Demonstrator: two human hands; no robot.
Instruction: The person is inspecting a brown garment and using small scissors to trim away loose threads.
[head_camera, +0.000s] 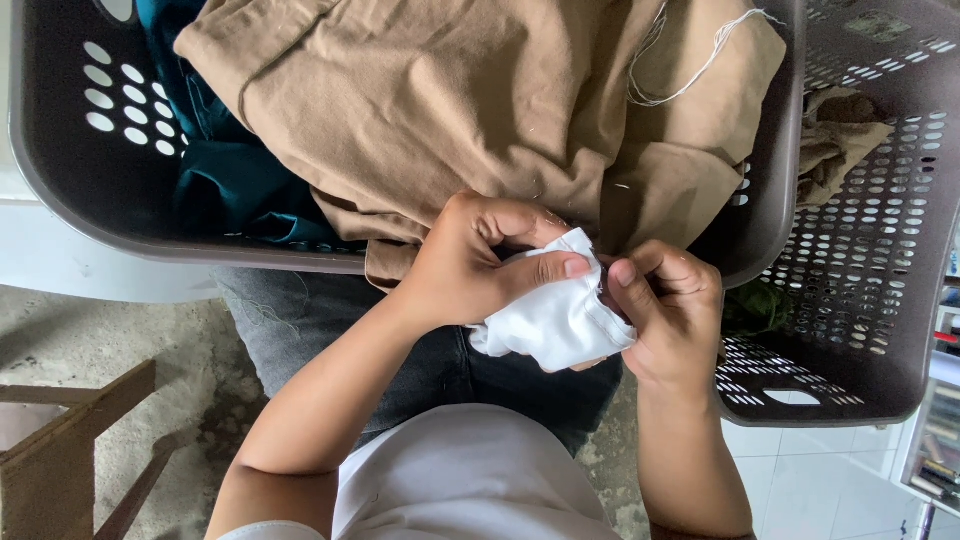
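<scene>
Seen from above, a seated person's left hand (470, 265) and right hand (670, 310) both close their grip on a small white cloth (555, 320), held over the lap between them. Just beyond the hands, a tan garment (450, 100) spills from a dark plastic laundry basket (60, 170). A second basket (880, 250) sits beside it.

Soft, even daylight, faint shadows, sharp focus throughout, slight wide-angle bending at the edges.

Cloth (555, 320) between both hands, basket (60, 190) beyond them holding garments (470, 100), second basket (880, 250) right
</scene>
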